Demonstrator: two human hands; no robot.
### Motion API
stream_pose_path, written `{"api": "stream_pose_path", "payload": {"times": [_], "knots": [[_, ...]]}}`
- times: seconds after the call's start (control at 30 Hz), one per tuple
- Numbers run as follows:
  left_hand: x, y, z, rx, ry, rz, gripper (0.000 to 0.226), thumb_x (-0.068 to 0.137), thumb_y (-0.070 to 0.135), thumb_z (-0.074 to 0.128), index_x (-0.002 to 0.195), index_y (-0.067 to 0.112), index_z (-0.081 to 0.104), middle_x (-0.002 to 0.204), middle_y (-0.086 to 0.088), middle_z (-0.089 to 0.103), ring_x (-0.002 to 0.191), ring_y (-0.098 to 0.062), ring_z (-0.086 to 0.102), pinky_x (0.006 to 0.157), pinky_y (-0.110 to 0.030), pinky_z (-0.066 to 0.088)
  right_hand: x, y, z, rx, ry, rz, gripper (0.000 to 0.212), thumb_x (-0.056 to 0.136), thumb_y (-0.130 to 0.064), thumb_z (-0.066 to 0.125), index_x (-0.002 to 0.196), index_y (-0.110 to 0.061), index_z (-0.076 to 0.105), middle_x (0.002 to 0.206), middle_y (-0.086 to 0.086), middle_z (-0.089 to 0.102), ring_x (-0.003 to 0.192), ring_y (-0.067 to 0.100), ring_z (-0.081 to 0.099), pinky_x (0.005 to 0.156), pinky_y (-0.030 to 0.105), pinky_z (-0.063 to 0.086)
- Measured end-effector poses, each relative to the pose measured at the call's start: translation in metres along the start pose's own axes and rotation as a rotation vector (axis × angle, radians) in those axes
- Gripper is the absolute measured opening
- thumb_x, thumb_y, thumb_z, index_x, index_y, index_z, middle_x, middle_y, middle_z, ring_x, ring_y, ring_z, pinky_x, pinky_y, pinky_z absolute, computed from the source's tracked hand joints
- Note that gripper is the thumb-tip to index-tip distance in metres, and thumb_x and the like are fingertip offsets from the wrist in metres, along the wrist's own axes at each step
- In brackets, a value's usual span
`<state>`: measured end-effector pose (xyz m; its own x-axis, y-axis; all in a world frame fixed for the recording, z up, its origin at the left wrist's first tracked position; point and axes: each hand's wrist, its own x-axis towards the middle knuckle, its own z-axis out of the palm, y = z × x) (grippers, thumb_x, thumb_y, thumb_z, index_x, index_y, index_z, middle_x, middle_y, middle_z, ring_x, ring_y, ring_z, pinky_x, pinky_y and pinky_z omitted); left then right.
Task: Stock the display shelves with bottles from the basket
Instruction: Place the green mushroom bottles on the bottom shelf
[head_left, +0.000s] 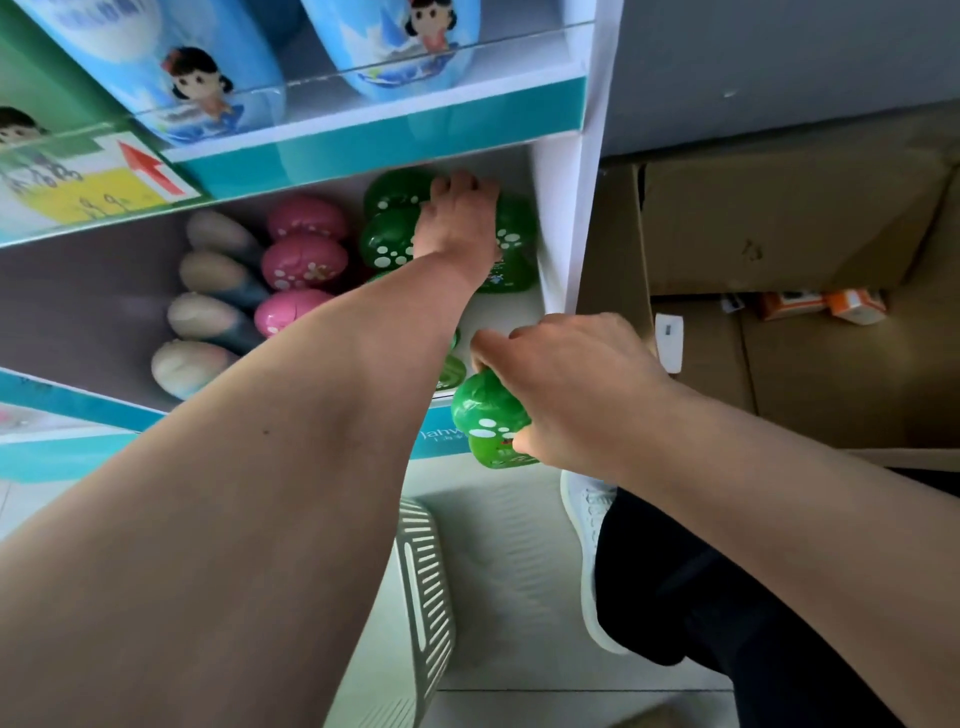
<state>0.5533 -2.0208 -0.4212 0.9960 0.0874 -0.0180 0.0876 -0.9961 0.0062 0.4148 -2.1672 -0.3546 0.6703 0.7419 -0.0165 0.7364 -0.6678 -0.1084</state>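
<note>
My left hand (457, 218) reaches deep into the lower shelf and lies on top of the green bottles (389, 236) at the back right, fingers curled over a green bottle (511, 234) by the shelf's side wall. My right hand (571, 384) grips another green bottle with white spots (485, 421) at the shelf's front edge (441, 434). A white slatted basket (426, 597) stands on the floor below, mostly hidden by my left forearm.
Rows of pink bottles (304, 260) and beige-capped bottles (213, 301) fill the shelf to the left. Blue cartoon-printed bottles (208, 88) stand on the shelf above. Cardboard boxes (779, 223) lie to the right of the white shelf wall (582, 182). My white shoe (589, 519) is beside the basket.
</note>
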Motion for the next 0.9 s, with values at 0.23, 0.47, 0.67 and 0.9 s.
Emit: {"api": "stream_pose_path", "payload": {"times": [0.23, 0.47, 0.67, 0.9], "knots": [[0.02, -0.001, 0.01, 0.001, 0.102, -0.058, 0.06, 0.087, 0.009, 0.063, 0.141, 0.012, 0.038, 0.14, -0.013, 0.041, 0.129, -0.034, 0.036, 0.102, -0.042, 0.04, 0.002, -0.006, 0.003, -0.009, -0.004, -0.015, 0.048, 0.077, -0.029, 0.068, 0.118, -0.026, 0.043, 0.094, -0.006, 0.062, 0.09, 0.024, 0.058, 0.048, 0.023, 0.013], [0.032, 0.001, 0.014, -0.028, 0.105, -0.102, 0.055, 0.091, 0.012, 0.061, 0.141, 0.014, 0.038, 0.141, -0.012, 0.044, 0.128, -0.03, 0.043, 0.104, -0.039, 0.039, 0.001, -0.006, 0.006, 0.004, -0.023, -0.024, 0.05, 0.075, -0.031, 0.07, 0.115, -0.026, 0.042, 0.092, -0.004, 0.062, 0.089, 0.024, 0.058, 0.048, 0.022, 0.012], [0.026, -0.005, 0.002, -0.203, 0.05, -0.143, 0.061, 0.088, 0.011, 0.066, 0.141, 0.015, 0.036, 0.139, -0.011, 0.045, 0.127, -0.028, 0.046, 0.105, -0.037, 0.039, 0.004, -0.007, 0.004, -0.001, -0.03, -0.046, 0.05, 0.076, -0.034, 0.07, 0.117, -0.026, 0.043, 0.094, -0.006, 0.062, 0.091, 0.022, 0.059, 0.048, 0.022, 0.013], [-0.025, -0.019, -0.029, -0.215, 0.137, -0.015, 0.064, 0.083, -0.009, 0.051, 0.141, 0.017, 0.039, 0.142, -0.009, 0.041, 0.131, -0.026, 0.04, 0.107, -0.037, 0.037, 0.008, -0.007, -0.003, -0.031, -0.004, -0.018, 0.045, 0.079, -0.031, 0.064, 0.118, -0.024, 0.043, 0.099, -0.005, 0.064, 0.095, 0.026, 0.061, 0.06, 0.031, 0.031]]}}
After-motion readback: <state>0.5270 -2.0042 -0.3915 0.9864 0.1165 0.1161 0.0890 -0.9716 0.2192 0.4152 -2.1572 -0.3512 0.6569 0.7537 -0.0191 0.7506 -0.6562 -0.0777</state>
